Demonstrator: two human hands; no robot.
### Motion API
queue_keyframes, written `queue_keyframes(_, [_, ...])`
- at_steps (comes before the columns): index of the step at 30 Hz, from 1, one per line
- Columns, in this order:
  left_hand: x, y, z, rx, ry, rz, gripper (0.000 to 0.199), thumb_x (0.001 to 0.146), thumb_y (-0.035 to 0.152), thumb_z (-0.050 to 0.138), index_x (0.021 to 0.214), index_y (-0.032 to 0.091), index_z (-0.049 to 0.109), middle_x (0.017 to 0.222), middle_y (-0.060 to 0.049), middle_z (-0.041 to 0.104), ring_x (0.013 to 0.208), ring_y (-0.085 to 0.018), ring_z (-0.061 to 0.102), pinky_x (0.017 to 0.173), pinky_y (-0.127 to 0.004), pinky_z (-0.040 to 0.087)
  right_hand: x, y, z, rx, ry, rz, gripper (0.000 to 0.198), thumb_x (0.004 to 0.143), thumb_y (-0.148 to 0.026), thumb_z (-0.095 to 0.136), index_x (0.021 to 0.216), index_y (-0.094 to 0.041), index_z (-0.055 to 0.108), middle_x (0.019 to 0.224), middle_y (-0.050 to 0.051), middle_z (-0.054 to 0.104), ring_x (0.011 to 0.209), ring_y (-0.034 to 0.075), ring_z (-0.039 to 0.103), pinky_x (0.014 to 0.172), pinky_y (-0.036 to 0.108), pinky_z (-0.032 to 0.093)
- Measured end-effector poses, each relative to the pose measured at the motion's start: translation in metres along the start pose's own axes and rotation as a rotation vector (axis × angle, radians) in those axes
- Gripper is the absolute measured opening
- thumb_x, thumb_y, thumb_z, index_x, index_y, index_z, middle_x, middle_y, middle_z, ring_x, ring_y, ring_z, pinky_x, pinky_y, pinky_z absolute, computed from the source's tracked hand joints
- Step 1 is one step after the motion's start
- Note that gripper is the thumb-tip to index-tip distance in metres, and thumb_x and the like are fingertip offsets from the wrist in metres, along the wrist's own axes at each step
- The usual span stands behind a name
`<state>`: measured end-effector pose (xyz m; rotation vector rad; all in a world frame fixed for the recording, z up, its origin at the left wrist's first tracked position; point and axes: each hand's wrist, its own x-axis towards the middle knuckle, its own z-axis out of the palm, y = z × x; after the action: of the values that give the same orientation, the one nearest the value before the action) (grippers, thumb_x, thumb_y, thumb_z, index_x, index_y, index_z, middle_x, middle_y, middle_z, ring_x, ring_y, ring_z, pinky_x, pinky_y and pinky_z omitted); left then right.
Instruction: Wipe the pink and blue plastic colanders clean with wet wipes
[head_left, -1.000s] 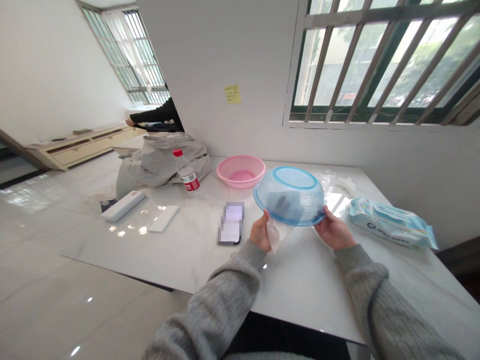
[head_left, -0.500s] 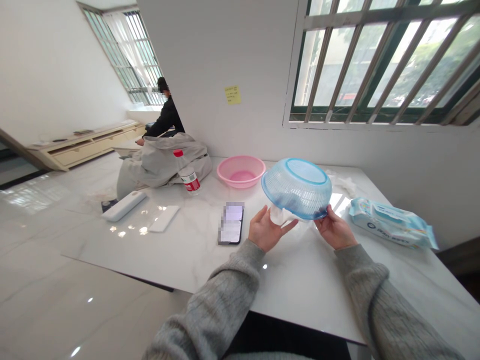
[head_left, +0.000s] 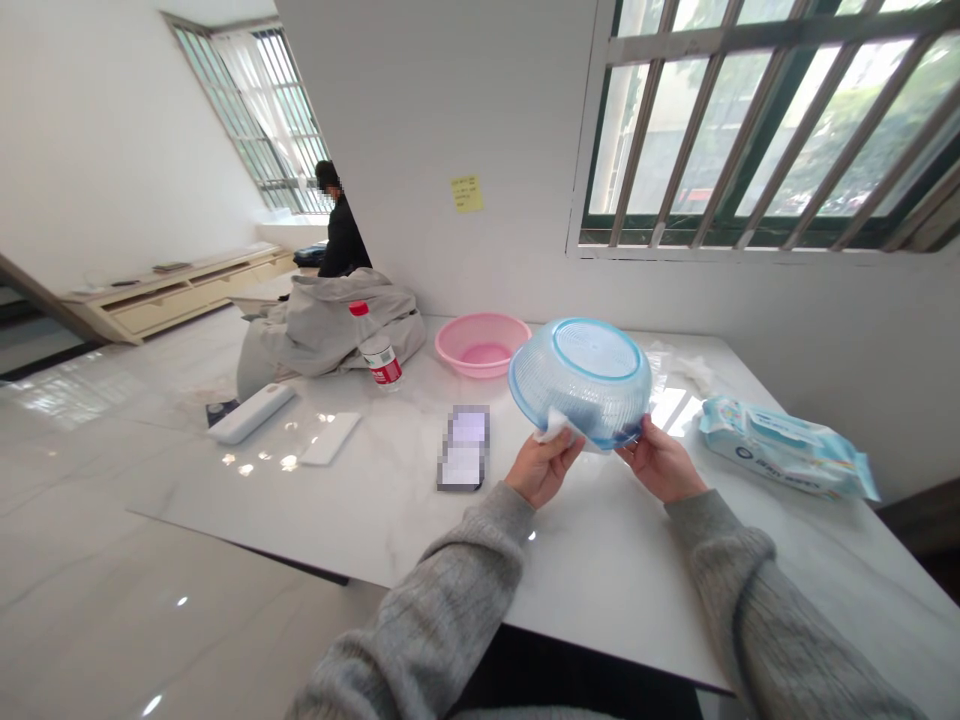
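A blue see-through plastic colander (head_left: 585, 375) is held tilted above the table, its ringed base turned up and toward me. My right hand (head_left: 664, 462) grips its rim at the lower right, thumb outside. At the lower left of the rim, my left hand (head_left: 541, 470) is closed on a white wipe (head_left: 556, 424), which is pressed over the rim. Part of the wipe and some fingers are hidden beneath the colander. Just behind and to the left stands a pink basin (head_left: 484, 345).
On the white table (head_left: 600, 570) lie a phone (head_left: 463, 447), a pack of wipes (head_left: 784, 447), a white case (head_left: 251, 413) and a flat white item (head_left: 330, 438). A red-capped bottle (head_left: 381, 350) stands by a grey cloth bundle (head_left: 322, 320). A person (head_left: 345, 235) sits beyond.
My left fingers have closed on the wipe and brought it up over the colander's rim. The colander has shifted slightly left and tipped, showing more of its base.
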<state>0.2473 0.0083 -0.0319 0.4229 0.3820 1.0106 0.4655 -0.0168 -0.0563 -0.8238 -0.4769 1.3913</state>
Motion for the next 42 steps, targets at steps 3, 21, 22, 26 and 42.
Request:
queue_keyframes(3, [0.003, -0.004, -0.003, 0.025, 0.044, -0.005, 0.033, 0.072, 0.017, 0.091, 0.097, 0.014, 0.070, 0.094, -0.003, 0.076, 0.087, -0.015, 0.073, 0.085, -0.028, 0.060, 0.000, 0.008, 0.000, -0.035, -0.051, 0.022, 0.027, 0.088, -0.045, 0.077, 0.108, -0.026, 0.074, 0.108, 0.002, 0.081, 0.092, 0.018, 0.077, 0.085, 0.032, 0.065])
queue_keyframes(21, [0.006, -0.006, 0.001, -0.055, 0.027, 0.086, 0.046, 0.076, 0.049, 0.087, 0.103, 0.016, 0.072, 0.102, -0.007, 0.074, 0.079, -0.013, 0.064, 0.059, -0.023, 0.046, -0.016, 0.016, 0.025, -0.151, -0.172, 0.038, 0.034, 0.080, -0.056, 0.082, 0.099, -0.029, 0.073, 0.107, 0.000, 0.080, 0.105, 0.024, 0.075, 0.107, 0.050, 0.054])
queue_keyframes(22, [0.007, -0.005, 0.002, -0.073, 0.032, 0.089, 0.044, 0.077, 0.049, 0.086, 0.102, 0.016, 0.071, 0.100, -0.006, 0.073, 0.076, -0.012, 0.062, 0.056, -0.022, 0.043, -0.015, 0.012, 0.023, -0.159, -0.164, 0.033, 0.034, 0.080, -0.056, 0.082, 0.098, -0.029, 0.073, 0.106, 0.001, 0.080, 0.105, 0.024, 0.075, 0.106, 0.051, 0.055])
queue_keyframes(26, [0.011, 0.003, -0.001, -0.104, 0.102, 0.078, 0.037, 0.084, 0.048, 0.081, 0.095, 0.016, 0.066, 0.087, -0.003, 0.068, 0.062, -0.009, 0.054, 0.046, -0.019, 0.033, -0.010, -0.004, 0.011, -0.168, -0.066, -0.018, 0.034, 0.078, -0.051, 0.084, 0.095, -0.025, 0.072, 0.095, 0.002, 0.079, 0.091, 0.023, 0.076, 0.090, 0.047, 0.062])
queue_keyframes(42, [0.018, -0.007, -0.009, 0.161, 0.296, 0.138, 0.047, 0.092, 0.060, 0.065, 0.075, 0.019, 0.049, 0.058, 0.006, 0.042, 0.044, -0.007, 0.037, 0.039, -0.021, 0.015, 0.007, -0.017, -0.006, -0.021, 0.340, -0.316, 0.019, 0.098, -0.036, 0.060, 0.101, -0.024, 0.075, 0.098, -0.001, 0.077, 0.086, 0.014, 0.071, 0.077, 0.026, 0.063])
